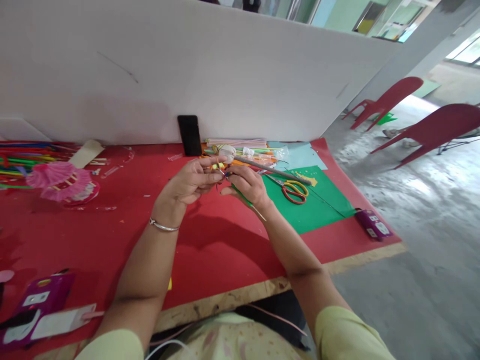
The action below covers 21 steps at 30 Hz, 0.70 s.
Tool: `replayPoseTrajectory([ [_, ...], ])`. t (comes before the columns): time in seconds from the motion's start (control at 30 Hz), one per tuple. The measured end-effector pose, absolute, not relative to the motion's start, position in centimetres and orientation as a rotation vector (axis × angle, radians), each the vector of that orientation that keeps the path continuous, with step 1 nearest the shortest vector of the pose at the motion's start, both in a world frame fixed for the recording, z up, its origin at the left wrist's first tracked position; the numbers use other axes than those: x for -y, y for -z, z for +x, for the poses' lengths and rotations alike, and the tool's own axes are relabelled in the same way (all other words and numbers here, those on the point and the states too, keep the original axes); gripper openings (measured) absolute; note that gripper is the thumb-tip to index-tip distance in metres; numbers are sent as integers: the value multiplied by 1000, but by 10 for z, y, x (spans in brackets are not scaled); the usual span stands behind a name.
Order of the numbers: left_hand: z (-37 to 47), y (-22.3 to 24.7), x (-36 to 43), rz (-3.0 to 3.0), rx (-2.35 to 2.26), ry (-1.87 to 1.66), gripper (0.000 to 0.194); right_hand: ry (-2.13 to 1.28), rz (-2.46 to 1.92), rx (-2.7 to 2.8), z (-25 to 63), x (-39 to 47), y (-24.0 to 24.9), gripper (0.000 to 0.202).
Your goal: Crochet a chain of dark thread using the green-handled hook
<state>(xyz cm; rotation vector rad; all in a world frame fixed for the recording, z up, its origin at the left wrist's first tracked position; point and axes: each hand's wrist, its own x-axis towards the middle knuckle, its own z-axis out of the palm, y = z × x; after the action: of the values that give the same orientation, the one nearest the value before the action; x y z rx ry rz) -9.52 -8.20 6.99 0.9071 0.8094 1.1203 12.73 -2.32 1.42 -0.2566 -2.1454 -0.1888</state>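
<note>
My left hand [193, 181], with a silver bangle at its wrist, pinches a small item between thumb and fingers above the red table. My right hand [245, 184] meets it there, fingers curled round a thin green-handled tool [243, 196] whose metal shaft points down toward my wrist. A small dark and metallic piece [224, 174] shows between the fingertips; its exact shape is too small to make out. Just behind the hands are a whitish round object [227, 152] and a long grey rod [273, 171]. Scissors [294, 191] with red and yellow handles lie to the right.
A black phone [190, 135] leans on the white partition [150, 75]. Coloured sticks [26, 157] and pink ruffled pieces [62, 182] lie left. A green sheet [318, 210] and purple case [373, 223] are right; another purple case [41, 300] is lower left. Red chairs [442, 130] stand beyond.
</note>
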Motion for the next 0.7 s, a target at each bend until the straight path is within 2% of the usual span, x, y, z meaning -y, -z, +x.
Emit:
replayPoseTrajectory([
  [0.13, -102, -65, 79, 1025, -985, -1188, 77, 95, -309, 2273, 136, 33, -34, 24],
  [0.23, -102, -65, 80, 1129, -1085, -1174, 74, -126, -341, 2348, 144, 42, -51, 29],
  [0.37, -100, -71, 85, 1254, -1066, -1153, 61, -750, -398, 2248, 154, 45, -65, 40],
  [0.47, -96, -72, 87, 1313, -981, -1153, 54, -1363, -546, 1962, 151, 47, -60, 56],
  [0.53, -91, -71, 87, 1322, -916, -1185, 49, -1629, -634, 1700, 141, 49, -50, 69],
  [0.6, -82, -68, 86, 1310, -869, -1253, 45, -1761, -683, 1502, 127, 53, -38, 80],
  [0.7, -66, -60, 83, 1287, -884, -1412, 52, -1676, -762, 1228, 107, 58, -26, 84],
])
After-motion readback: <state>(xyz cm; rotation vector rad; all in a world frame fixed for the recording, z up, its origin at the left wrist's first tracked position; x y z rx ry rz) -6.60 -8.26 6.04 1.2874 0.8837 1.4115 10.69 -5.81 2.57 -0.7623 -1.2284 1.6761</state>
